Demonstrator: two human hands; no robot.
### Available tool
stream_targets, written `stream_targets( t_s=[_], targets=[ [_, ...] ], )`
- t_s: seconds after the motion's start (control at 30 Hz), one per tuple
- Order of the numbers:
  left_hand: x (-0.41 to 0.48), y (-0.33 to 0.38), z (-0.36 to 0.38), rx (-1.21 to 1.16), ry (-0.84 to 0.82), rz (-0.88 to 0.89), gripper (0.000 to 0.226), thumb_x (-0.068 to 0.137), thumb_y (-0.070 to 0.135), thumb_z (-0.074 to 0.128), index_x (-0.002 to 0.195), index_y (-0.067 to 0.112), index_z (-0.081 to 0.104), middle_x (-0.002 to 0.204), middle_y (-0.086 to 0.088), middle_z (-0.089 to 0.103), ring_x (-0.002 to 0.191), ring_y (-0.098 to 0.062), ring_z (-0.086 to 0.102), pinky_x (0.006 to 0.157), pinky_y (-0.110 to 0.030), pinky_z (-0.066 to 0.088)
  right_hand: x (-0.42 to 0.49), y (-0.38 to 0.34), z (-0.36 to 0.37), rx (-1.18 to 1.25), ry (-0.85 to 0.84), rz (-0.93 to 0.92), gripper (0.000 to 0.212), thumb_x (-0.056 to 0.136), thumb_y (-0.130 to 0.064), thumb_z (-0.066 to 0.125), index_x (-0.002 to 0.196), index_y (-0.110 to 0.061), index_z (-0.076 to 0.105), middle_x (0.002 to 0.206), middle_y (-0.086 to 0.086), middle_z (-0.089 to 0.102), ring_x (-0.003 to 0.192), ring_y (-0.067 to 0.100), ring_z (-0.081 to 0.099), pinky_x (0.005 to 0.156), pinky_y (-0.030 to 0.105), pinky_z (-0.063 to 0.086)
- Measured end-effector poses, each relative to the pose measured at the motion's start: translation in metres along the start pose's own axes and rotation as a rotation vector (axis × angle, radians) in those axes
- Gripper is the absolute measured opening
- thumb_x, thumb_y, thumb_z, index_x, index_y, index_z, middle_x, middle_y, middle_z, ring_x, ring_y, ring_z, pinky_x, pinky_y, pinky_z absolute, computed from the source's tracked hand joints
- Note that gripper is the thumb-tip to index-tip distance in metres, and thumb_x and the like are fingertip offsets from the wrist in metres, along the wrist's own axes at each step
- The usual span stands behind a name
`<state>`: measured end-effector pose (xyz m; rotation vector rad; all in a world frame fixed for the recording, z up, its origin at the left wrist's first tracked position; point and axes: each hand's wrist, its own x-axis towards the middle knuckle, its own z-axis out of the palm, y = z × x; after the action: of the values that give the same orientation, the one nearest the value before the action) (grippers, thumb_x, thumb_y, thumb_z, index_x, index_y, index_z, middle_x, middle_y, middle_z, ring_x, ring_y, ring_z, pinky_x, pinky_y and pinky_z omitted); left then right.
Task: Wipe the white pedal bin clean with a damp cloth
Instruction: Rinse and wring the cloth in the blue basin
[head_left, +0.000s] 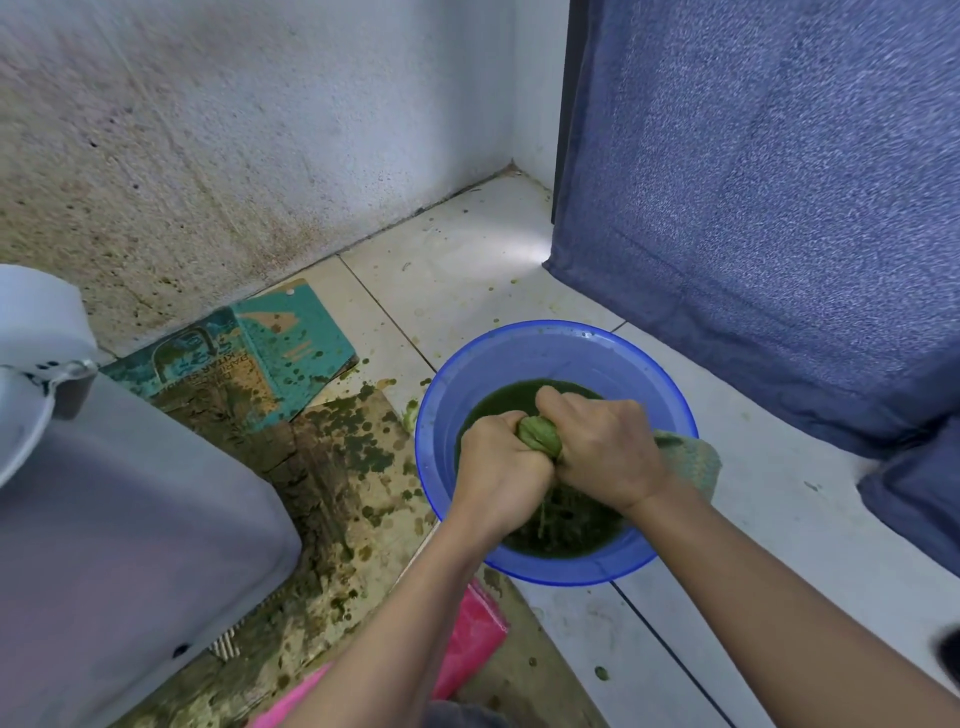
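The white pedal bin (124, 545) stands at the left, its lid (36, 322) raised. A blue plastic bowl (556, 353) of dark green water sits on the tiled floor to its right. Over the bowl, my left hand (501, 467) and my right hand (608, 452) both grip a wet green cloth (540, 436), twisted tight between them. Green water runs down from the cloth into the bowl. One end of the cloth sticks out past my right wrist, over the bowl's right rim.
Stained cardboard (332, 467) with a teal printed sheet (291, 343) lies on the floor between bin and bowl. Something pink (467, 639) lies under my left forearm. A blue fabric-covered piece (779, 208) stands at the right. A speckled, dirty wall (208, 130) is behind.
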<state>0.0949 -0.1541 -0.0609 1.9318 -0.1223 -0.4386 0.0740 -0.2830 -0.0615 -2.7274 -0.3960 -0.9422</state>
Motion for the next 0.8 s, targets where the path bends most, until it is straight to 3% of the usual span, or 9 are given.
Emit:
stream_targets(
  t_s=[0.13,0.27,0.43,0.53,0.67,0.73,0.8],
  targets=[
    [-0.012,-0.010,0.002,-0.059,-0.034,-0.140,0.021,0.050,-0.007,0.048,0.047,0.014,0.053,0.041,0.000,0.050,0.037,-0.010,0.042,0.040,-0.020,0.031,-0.019,-0.008,0.012,-0.002,-0.058,-0.004,0.038,0.065,-0.013,0.066,0.093,-0.017,0.040,0.054,0.002,0.053,0.042,0.024,0.056,0.031,0.029,0.032],
    [-0.019,-0.013,-0.001,-0.138,-0.052,-0.229,0.033,0.048,-0.017,0.046,0.040,0.015,0.049,0.036,0.002,0.042,0.031,-0.008,0.033,0.037,-0.015,0.025,-0.023,-0.012,0.020,0.015,-0.093,-0.022,0.059,0.054,-0.009,0.082,0.094,-0.015,0.040,0.053,0.003,0.053,0.041,0.024,0.055,0.029,0.029,0.033],
    [-0.013,-0.011,-0.004,-0.136,-0.114,-0.270,0.031,0.049,-0.012,0.046,0.035,0.016,0.047,0.037,-0.001,0.042,0.032,-0.011,0.030,0.040,-0.017,0.022,-0.020,-0.010,0.021,0.027,-0.086,-0.008,0.062,0.054,-0.006,0.085,0.093,-0.015,0.039,0.053,0.003,0.053,0.040,0.025,0.054,0.029,0.029,0.034],
    [-0.005,-0.010,-0.006,-0.062,-0.169,-0.231,0.027,0.049,-0.007,0.046,0.036,0.016,0.050,0.038,-0.001,0.046,0.032,-0.009,0.034,0.038,-0.017,0.026,-0.018,-0.007,0.019,0.055,-0.199,0.067,0.058,0.060,-0.009,0.084,0.093,-0.016,0.037,0.055,0.003,0.054,0.043,0.027,0.055,0.034,0.030,0.036],
    [0.015,-0.010,-0.020,0.190,-0.233,-0.067,0.016,0.051,0.001,0.052,0.051,0.017,0.053,0.048,-0.001,0.052,0.046,-0.016,0.046,0.047,-0.029,0.037,-0.009,-0.008,0.015,0.195,-0.582,0.378,0.041,0.076,-0.017,0.065,0.086,-0.029,0.028,0.070,-0.003,0.055,0.062,0.028,0.057,0.047,0.031,0.031],
    [0.022,-0.007,-0.031,0.489,-0.288,0.097,0.011,0.058,0.012,0.057,0.064,0.019,0.051,0.057,0.004,0.056,0.057,-0.019,0.051,0.052,-0.035,0.039,-0.008,-0.007,0.012,0.437,-0.721,0.542,0.043,0.076,-0.021,0.072,0.083,-0.030,0.031,0.075,-0.003,0.057,0.066,0.020,0.059,0.049,0.031,0.036],
    [0.023,-0.005,-0.040,0.846,-0.323,0.306,0.015,0.066,0.021,0.061,0.073,0.025,0.048,0.064,0.007,0.056,0.063,-0.021,0.052,0.048,-0.029,0.030,-0.009,-0.006,0.003,0.716,-0.839,0.705,0.046,0.071,-0.032,0.083,0.089,-0.029,0.041,0.084,-0.005,0.061,0.070,0.011,0.059,0.056,0.028,0.044]
  ],
)
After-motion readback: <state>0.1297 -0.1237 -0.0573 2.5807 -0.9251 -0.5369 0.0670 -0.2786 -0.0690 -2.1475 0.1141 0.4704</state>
